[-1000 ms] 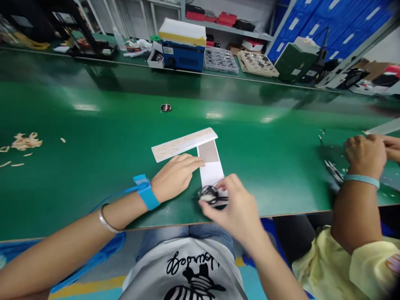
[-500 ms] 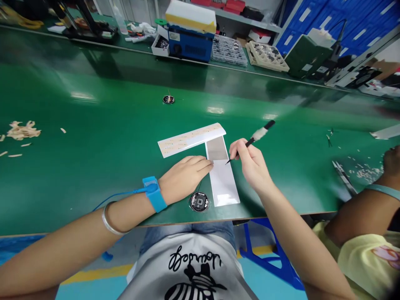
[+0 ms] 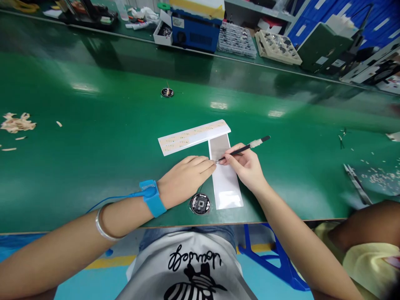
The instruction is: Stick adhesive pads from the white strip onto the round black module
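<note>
My left hand (image 3: pixel 189 177) lies flat, fingers stretched out together, its fingertips at the left edge of a white label sheet (image 3: pixel 229 183). In my right hand (image 3: pixel 246 166) is a pair of black tweezers (image 3: pixel 239 151) with a white wrap near the rear end, held like a pen. Their tip meets the left fingertips above the sheet, where something small and shiny shows. The sheet's upper part is grey. A printed strip (image 3: pixel 190 138) with rows of small marks overlaps its top. Below my left hand sits a round black circuit part (image 3: pixel 200 203).
Another round part (image 3: pixel 167 92) with a wire stands farther back. Beige scraps (image 3: pixel 18 123) lie at left. At right are steel tweezers (image 3: pixel 356 183), white bits and a co-worker's arm (image 3: pixel 368 229). A blue machine (image 3: pixel 196 35) and parts trays (image 3: pixel 236 40) line the back shelf.
My right hand has moved left with the tweezers, which now lie flatter, their tip at my left fingertips. The co-worker's hand at right has gone out of view.
</note>
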{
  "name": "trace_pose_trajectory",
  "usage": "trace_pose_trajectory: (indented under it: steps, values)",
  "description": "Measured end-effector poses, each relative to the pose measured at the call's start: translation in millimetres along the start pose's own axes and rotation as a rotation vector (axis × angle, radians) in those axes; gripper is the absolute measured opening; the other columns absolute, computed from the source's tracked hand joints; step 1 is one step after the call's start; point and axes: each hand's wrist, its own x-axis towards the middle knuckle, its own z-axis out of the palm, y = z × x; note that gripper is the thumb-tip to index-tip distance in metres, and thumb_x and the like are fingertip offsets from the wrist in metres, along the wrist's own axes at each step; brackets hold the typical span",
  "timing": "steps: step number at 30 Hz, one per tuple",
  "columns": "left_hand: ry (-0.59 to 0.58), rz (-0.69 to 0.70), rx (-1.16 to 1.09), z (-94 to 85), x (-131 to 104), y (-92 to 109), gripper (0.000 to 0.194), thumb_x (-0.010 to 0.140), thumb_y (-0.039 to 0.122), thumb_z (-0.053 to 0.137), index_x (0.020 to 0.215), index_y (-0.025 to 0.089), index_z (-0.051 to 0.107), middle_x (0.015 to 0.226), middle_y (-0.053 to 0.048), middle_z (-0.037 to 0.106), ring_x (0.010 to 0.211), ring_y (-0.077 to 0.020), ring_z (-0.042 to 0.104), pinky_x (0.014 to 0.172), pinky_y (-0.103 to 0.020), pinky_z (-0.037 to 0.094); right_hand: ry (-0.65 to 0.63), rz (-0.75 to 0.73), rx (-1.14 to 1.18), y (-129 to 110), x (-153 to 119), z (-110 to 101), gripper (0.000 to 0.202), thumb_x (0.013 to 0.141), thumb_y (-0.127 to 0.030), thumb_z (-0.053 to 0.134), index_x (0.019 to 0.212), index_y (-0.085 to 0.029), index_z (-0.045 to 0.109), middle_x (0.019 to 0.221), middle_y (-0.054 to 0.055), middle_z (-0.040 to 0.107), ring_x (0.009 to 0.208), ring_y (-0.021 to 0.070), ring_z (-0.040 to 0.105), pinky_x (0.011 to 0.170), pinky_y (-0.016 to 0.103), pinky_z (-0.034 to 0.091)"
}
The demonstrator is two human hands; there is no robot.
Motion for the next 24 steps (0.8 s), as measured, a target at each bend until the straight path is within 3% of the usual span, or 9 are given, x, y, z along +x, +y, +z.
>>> trace_pose_trajectory:
  steps: [7,11,14,16,18,21,24]
  values:
    - [-0.023,-0.017,-0.015,1.7,1,-2,0.040,0.094,0.005,0.039,0.130,0.011,0.055,0.130,-0.011,0.063,0.121,-0.0224,0.055,0.101,-0.037,0.044,0.002,0.031,0.060,-1,0,-2,0.026,0.075,-0.035,0.076,0.082,-0.020,0.055,0.068,-0.004,0.067,0.061,0.0138,0.071,0.068,0.032,0.062]
    - [-0.029,-0.050,-0.037,-9.4,1,0,0.040,0.093,0.004,0.036,0.126,0.013,0.057,0.126,-0.010,0.064,0.117,-0.0234,0.056,0.097,-0.038,0.046,0.026,0.041,0.112,-2,0,-6,0.028,0.074,-0.036,0.077,0.084,-0.020,0.056,0.072,-0.002,0.071,0.061,0.0139,0.071,0.067,0.033,0.062]
    - [0.002,-0.271,-0.025,-24.4,-5,17,0.030,0.096,0.024,0.041,0.116,0.012,0.060,0.108,-0.012,0.065,0.099,-0.0274,0.061,0.080,-0.041,0.051,0.052,0.051,0.188,-4,1,-9,0.031,0.071,-0.036,0.081,0.085,-0.020,0.057,0.076,-0.001,0.073,0.063,0.0141,0.072,0.067,0.032,0.062]
    - [0.010,-0.435,-0.009,-30.3,-12,37,0.046,0.090,0.051,0.051,0.112,0.011,0.059,0.095,-0.012,0.063,0.086,-0.0294,0.061,0.068,-0.042,0.051,0.072,0.053,0.234,-8,2,-11,0.032,0.069,-0.035,0.083,0.085,-0.021,0.058,0.077,-0.001,0.074,0.064,0.0137,0.072,0.068,0.030,0.062]
    - [-0.013,-0.504,0.010,-30.0,-20,56,0.058,0.082,0.060,0.060,0.113,0.011,0.056,0.092,-0.011,0.062,0.081,-0.0295,0.060,0.065,-0.042,0.050,0.086,0.052,0.264,-11,2,-12,0.032,0.069,-0.033,0.084,0.085,-0.021,0.060,0.079,-0.001,0.074,0.066,0.0130,0.073,0.068,0.028,0.062]
    - [-0.008,-0.495,-0.025,-23.6,-33,74,0.044,0.089,0.034,0.058,0.126,0.012,0.047,0.100,-0.011,0.062,0.089,-0.0280,0.059,0.073,-0.042,0.051,0.060,0.065,0.288,-18,0,-11,0.030,0.069,-0.032,0.085,0.085,-0.021,0.062,0.081,0.000,0.075,0.067,0.0121,0.073,0.070,0.026,0.062]
    - [0.038,-0.485,-0.213,-18.8,-44,79,0.054,0.089,0.014,0.049,0.141,0.016,0.034,0.128,-0.013,0.054,0.117,-0.0285,0.051,0.092,-0.043,0.048,0.020,0.063,0.291,-24,-7,-10,0.026,0.071,-0.030,0.084,0.084,-0.021,0.063,0.082,-0.001,0.073,0.069,0.0113,0.073,0.073,0.024,0.062]
